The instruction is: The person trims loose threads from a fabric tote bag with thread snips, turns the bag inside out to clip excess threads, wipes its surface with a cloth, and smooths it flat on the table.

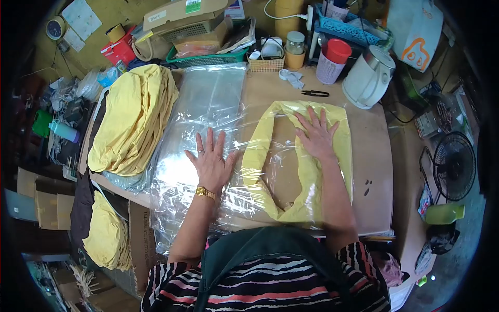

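A yellow fabric piece (pixel 254 151), shaped in a loop, lies inside or under clear plastic on the cardboard-covered table (pixel 371 156). Spread flat near its upper right part is my right hand (pixel 318 136), fingers apart. My left hand (pixel 212 162), with a gold watch at the wrist, rests with fingers spread on clear plastic sheets (pixel 208 99) left of the loop. Neither hand grips anything. A pile of folded yellow fabric (pixel 130 119) sits at the table's left side.
Black thread snips (pixel 315 93) lie beyond the loop. A kettle (pixel 368 78), a cup with a red top (pixel 332 60), a jar (pixel 295 44) and a green basket (pixel 208 60) line the back. More yellow fabric (pixel 106 234) is at lower left; a fan (pixel 454 166) stands at right.
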`<state>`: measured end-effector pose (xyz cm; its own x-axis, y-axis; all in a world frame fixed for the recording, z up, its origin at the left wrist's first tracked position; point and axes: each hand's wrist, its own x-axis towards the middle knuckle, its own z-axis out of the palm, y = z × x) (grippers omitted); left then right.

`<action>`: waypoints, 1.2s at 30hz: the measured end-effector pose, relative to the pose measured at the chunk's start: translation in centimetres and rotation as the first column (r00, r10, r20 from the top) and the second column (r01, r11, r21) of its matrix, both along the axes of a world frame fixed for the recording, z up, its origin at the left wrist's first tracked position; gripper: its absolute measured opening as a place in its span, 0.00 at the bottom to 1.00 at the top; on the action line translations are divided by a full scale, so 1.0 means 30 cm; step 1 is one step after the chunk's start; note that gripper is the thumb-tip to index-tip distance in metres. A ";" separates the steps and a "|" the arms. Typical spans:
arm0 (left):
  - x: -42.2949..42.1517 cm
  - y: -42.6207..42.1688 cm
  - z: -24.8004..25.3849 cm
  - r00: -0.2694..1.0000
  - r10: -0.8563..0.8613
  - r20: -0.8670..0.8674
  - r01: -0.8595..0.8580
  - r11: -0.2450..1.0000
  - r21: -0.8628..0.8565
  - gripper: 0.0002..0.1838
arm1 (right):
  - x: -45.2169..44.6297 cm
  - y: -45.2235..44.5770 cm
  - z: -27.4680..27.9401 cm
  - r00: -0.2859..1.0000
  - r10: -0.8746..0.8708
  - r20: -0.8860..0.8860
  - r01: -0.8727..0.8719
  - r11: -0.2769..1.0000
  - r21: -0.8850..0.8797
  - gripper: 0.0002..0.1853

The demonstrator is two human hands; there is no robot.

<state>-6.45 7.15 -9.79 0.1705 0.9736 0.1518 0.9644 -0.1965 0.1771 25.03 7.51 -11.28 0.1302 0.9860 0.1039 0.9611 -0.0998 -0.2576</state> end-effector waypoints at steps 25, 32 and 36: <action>-0.664 -0.042 0.387 0.705 -0.067 0.706 0.084 0.996 0.011 0.16 | -0.086 -0.300 0.472 0.854 0.022 -0.520 -0.041 0.999 -0.024 0.17; -1.432 -0.636 0.267 0.569 0.433 0.700 -0.493 0.860 -0.131 0.30 | -0.901 -0.197 0.649 0.396 0.814 -0.426 -0.750 0.554 0.362 0.26; -1.682 -1.072 -0.107 0.444 0.727 0.524 -0.844 0.536 -0.028 0.27 | -1.397 -0.233 0.405 -0.006 0.879 -0.477 -0.921 0.182 0.346 0.31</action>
<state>-56.91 -25.00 -13.00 -0.7917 0.5800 0.1916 0.5408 0.5198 0.6613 -16.88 0.51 0.87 -0.8678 0.3397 0.3627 -0.0142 0.7125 -0.7015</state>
